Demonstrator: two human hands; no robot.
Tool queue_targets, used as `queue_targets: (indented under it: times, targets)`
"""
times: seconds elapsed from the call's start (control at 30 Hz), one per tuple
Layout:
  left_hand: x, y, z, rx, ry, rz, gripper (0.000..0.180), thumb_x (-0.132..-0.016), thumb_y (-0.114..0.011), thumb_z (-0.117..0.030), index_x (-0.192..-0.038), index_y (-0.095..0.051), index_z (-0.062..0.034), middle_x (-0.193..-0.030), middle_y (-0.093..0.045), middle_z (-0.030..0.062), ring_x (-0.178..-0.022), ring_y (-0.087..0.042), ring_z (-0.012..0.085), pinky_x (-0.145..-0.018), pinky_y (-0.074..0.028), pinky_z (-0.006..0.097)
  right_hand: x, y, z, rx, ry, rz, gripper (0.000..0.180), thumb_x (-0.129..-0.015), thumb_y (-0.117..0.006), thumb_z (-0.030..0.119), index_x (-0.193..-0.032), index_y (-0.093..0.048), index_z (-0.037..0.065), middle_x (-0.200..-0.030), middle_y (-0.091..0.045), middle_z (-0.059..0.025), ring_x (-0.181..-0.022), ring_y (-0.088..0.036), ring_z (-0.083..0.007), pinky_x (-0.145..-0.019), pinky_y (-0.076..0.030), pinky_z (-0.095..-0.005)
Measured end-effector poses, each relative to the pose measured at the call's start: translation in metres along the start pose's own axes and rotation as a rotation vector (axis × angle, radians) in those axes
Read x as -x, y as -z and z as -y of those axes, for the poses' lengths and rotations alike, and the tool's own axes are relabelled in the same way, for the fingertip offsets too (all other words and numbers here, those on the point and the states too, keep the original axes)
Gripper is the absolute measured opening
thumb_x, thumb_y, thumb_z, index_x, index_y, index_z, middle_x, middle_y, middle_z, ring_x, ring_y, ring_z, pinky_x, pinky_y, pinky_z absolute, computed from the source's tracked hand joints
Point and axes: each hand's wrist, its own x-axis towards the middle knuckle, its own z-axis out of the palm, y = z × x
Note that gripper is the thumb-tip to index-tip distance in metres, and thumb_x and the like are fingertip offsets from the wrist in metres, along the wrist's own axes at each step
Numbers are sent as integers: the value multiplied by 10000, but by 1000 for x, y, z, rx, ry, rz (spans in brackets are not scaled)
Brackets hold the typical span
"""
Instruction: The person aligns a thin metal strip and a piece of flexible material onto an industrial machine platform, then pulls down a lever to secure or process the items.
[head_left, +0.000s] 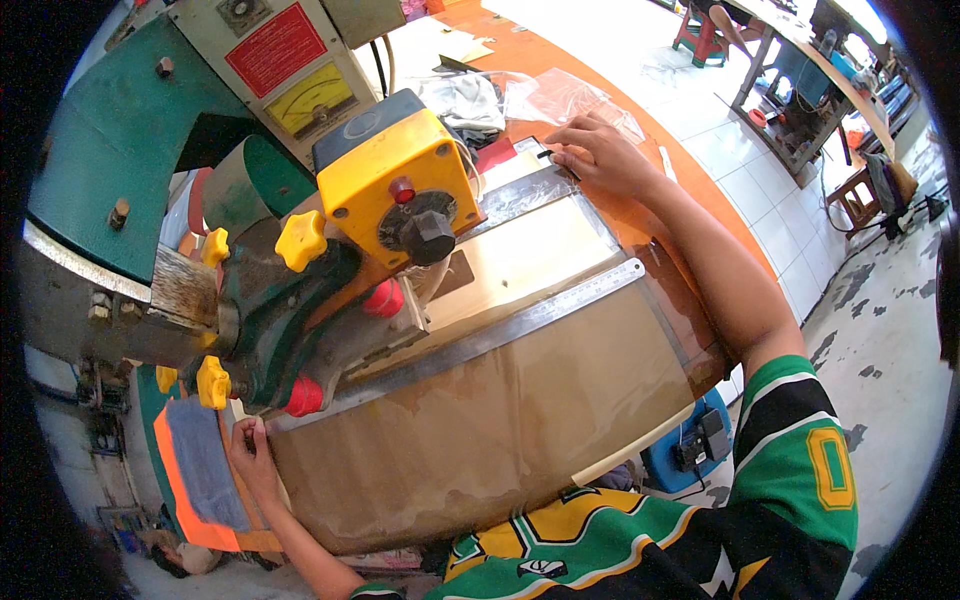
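Note:
My right hand (600, 155) is at the far right corner of the work surface. Its thumb and fingers close around a small black piece (546, 154) beside the end of a flat metal bar (530, 190). My left hand (253, 455) is at the left edge, fingers curled and thumb up, near the left end of a long steel ruler (560, 308). What it grips there, if anything, is hidden. The ruler lies slantwise across the surface. Nearer me is a brown, glossy sheet (480, 440); a pale board (540, 250) shows beyond the ruler.
A green machine (100, 150) overhangs the left side, with a yellow control box (400, 190), yellow knobs (300, 240) and a meter (312, 103). Clear plastic (575, 100) and grey cloth (465, 105) lie behind on the orange table (540, 45). An orange-edged grey pad (205, 465) sits left.

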Motion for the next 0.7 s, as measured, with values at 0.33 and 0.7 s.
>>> queue_targets:
  times: [0.33, 0.7]
  targets:
    - [1, -1, -2, 24, 11, -20, 182, -1026, -654, -202, -984, -611, -30, -856, -522, -22, -805, -473, 93, -743, -398, 253, -2, -3, -4, 45, 41, 71, 266, -985, -655, 180, -1212, -717, 55, -1110, -643, -144, -1052, -636, -316, -948, -511, -425]
    - [3, -4, -10, 68, 75, -59, 133, -1025, -653, -172, -990, -622, -47, -837, -504, -49, -782, -444, 71, -716, -372, 231, -1, -1, 3, 34, 0, 77, 261, -963, -588, 35, -1201, -696, 21, -1141, -637, -151, -1093, -622, -325, -982, -511, -428]
